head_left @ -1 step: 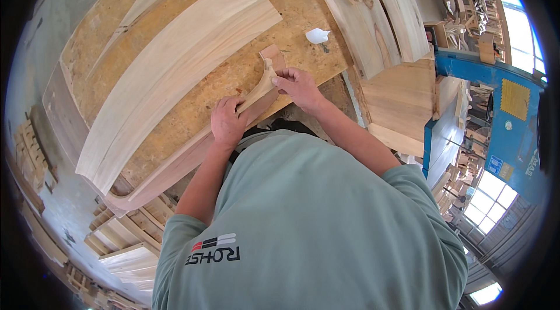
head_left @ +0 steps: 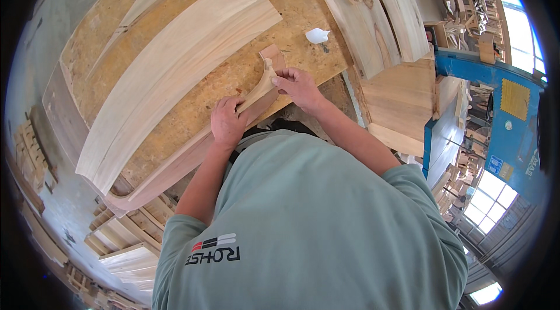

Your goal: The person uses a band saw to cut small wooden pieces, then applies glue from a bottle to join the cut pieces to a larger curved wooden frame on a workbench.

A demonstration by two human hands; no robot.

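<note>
A small curved piece of pale wood (head_left: 255, 94) lies along a long, thin reddish-brown wooden strip (head_left: 169, 177) at the near edge of the workbench (head_left: 230, 79). My left hand (head_left: 227, 123) is closed round the near left end of the curved piece, its fingers over the top. On the right, my right hand (head_left: 298, 87) pinches the piece near its upper end between thumb and fingers. The strip's far end (head_left: 272, 51) shows beyond the piece, while my hands hide parts of both.
A wide curved wooden board (head_left: 175, 68) lies across the bench beyond my hands, with a narrower pale wood piece (head_left: 143, 4) behind it. A small white bottle-like object (head_left: 318, 36) sits to the right. Stacked planks (head_left: 373, 24) and a blue machine (head_left: 501, 106) stand farther right.
</note>
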